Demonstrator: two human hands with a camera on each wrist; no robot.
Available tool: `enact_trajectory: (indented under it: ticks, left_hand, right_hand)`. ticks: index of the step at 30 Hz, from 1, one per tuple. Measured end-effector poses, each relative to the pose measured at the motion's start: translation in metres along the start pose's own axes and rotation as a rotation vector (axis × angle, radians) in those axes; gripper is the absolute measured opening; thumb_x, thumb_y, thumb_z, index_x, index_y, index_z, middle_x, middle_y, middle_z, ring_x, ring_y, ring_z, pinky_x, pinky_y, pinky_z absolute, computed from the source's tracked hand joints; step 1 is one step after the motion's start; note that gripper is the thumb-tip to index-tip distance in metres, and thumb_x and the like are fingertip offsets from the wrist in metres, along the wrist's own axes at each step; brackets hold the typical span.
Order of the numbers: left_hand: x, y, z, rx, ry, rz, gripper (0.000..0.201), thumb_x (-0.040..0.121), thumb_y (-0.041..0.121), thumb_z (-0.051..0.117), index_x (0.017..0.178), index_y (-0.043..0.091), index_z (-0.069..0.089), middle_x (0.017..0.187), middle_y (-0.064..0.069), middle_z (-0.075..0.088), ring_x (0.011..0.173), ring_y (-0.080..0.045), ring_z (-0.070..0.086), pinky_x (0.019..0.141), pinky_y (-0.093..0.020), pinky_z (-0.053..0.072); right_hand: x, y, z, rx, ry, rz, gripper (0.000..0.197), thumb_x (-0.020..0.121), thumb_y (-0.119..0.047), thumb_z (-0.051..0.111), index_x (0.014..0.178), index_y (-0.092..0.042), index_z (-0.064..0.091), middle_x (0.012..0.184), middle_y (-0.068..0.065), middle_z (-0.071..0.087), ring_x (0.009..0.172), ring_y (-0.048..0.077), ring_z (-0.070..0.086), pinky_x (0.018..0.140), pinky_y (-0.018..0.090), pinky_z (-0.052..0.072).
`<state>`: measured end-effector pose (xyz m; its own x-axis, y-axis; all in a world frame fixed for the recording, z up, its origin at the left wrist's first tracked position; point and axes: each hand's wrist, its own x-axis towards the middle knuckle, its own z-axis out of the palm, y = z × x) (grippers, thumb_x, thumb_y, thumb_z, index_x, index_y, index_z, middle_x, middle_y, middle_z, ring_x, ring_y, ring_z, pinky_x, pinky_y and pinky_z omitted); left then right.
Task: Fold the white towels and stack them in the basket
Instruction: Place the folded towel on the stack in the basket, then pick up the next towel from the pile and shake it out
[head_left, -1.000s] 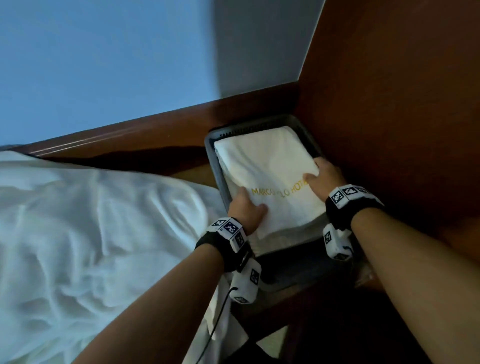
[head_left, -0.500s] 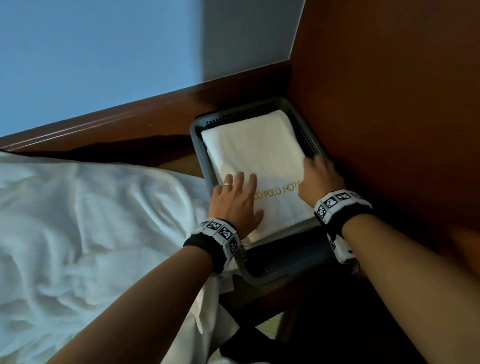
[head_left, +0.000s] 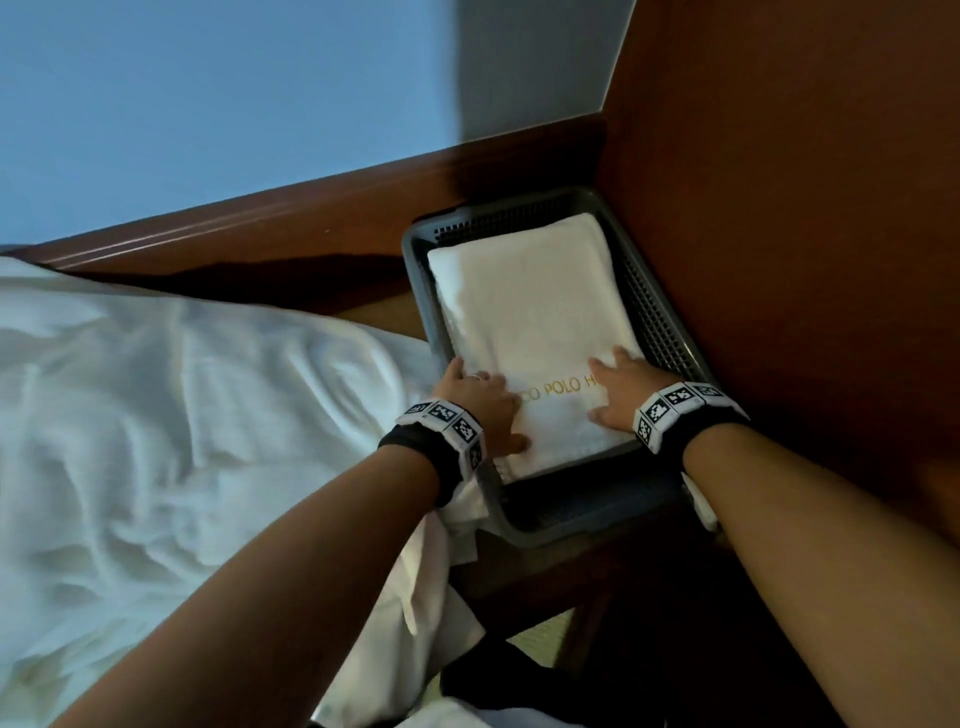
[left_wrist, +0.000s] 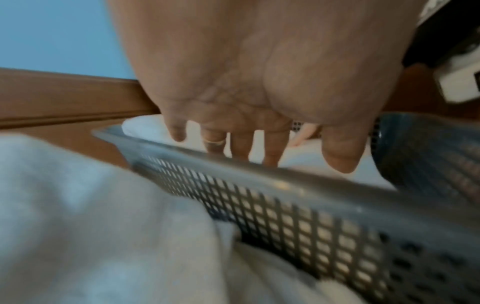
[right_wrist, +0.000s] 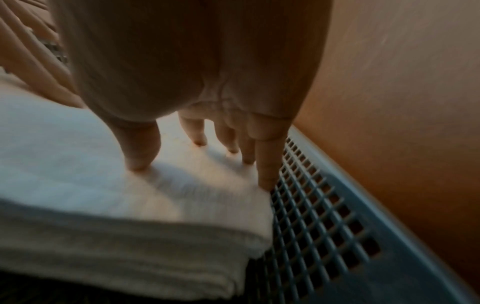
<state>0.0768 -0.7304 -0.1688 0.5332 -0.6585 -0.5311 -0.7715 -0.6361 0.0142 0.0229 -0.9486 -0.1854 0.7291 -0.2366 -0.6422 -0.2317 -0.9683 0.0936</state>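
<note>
Neither grip holds anything: the left hand (head_left: 480, 402) lies flat with straight, spread fingers (left_wrist: 242, 148) on the near left part of the folded white terry towel with gold embroidered lettering (head_left: 524, 332), and the right hand (head_left: 615, 392) presses its straight fingertips (right_wrist: 266, 181) down on the near right part, the little finger at the towel's edge just beside the mesh wall. The towel lies flat in the grey perforated plastic basket (head_left: 660, 322), filling most of its far end, and the right wrist view shows layered edges beneath the top face, though whether these are other towels or this one's own folds cannot be told. The basket stands in a corner of dark reddish-brown wooden panelling (head_left: 779, 234), touching the rumpled white bedding (head_left: 156, 415) on the bed at its left side. Judged from this, the step in hand is patting the stacked towel level. The next move probably calls for lifting both palms straight up without dragging the top layer, then reaching left to find another loose towel, if one is there among the bedding.
</note>
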Motion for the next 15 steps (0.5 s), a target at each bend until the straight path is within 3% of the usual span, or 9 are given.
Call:
enact_trajectory:
  ticks: [2, 4, 8, 12, 15]
  left_hand:
    - [-0.018, -0.018, -0.018, -0.186, 0.064, -0.024, 0.054, 0.095, 0.065, 0.044, 0.128, 0.026, 0.063, 0.122, -0.003, 0.067, 0.118, -0.028, 0.061, 0.106, -0.042, 0.041]
    - [-0.044, -0.044, -0.028, -0.353, 0.183, -0.098, 0.045, 0.098, 0.056, 0.048, 0.128, 0.027, 0.064, 0.119, -0.003, 0.07, 0.113, -0.029, 0.063, 0.095, -0.036, 0.049]
    - [-0.111, -0.11, -0.032, -0.528, 0.336, -0.246, 0.03, 0.099, 0.045, 0.054, 0.121, 0.03, 0.069, 0.118, 0.002, 0.071, 0.109, -0.024, 0.065, 0.092, -0.04, 0.054]
    - [-0.19, -0.176, -0.03, -0.596, 0.491, -0.386, 0.026, 0.098, 0.04, 0.056, 0.107, 0.022, 0.073, 0.107, 0.002, 0.072, 0.098, -0.02, 0.066, 0.089, -0.038, 0.053]
    - [-0.262, -0.232, -0.016, -0.611, 0.606, -0.504, 0.019, 0.094, 0.037, 0.061, 0.094, 0.024, 0.075, 0.096, 0.004, 0.073, 0.092, -0.019, 0.066, 0.087, -0.039, 0.054]
  right_hand:
    - [-0.005, -0.007, -0.019, -0.029, 0.05, 0.012, 0.042, 0.091, -0.035, 0.056, 0.128, -0.016, 0.054, 0.138, 0.013, 0.049, 0.108, 0.033, 0.059, 0.085, 0.037, 0.052]
    - [-0.01, -0.02, -0.039, 0.006, 0.142, 0.021, 0.027, 0.092, -0.03, 0.053, 0.11, -0.012, 0.063, 0.116, 0.012, 0.063, 0.087, 0.03, 0.061, 0.071, 0.031, 0.049]
    - [-0.025, -0.074, -0.082, 0.164, 0.387, -0.067, 0.029, 0.092, -0.031, 0.053, 0.109, -0.012, 0.067, 0.112, 0.014, 0.066, 0.093, 0.035, 0.063, 0.079, 0.037, 0.054]
    - [-0.047, -0.16, -0.116, 0.29, 0.518, -0.314, 0.019, 0.09, -0.028, 0.057, 0.089, -0.013, 0.069, 0.094, 0.013, 0.068, 0.087, 0.036, 0.063, 0.076, 0.039, 0.054]
    - [-0.072, -0.248, -0.13, 0.313, 0.589, -0.505, 0.019, 0.088, -0.026, 0.057, 0.085, -0.012, 0.07, 0.089, 0.009, 0.069, 0.087, 0.033, 0.064, 0.077, 0.042, 0.055]
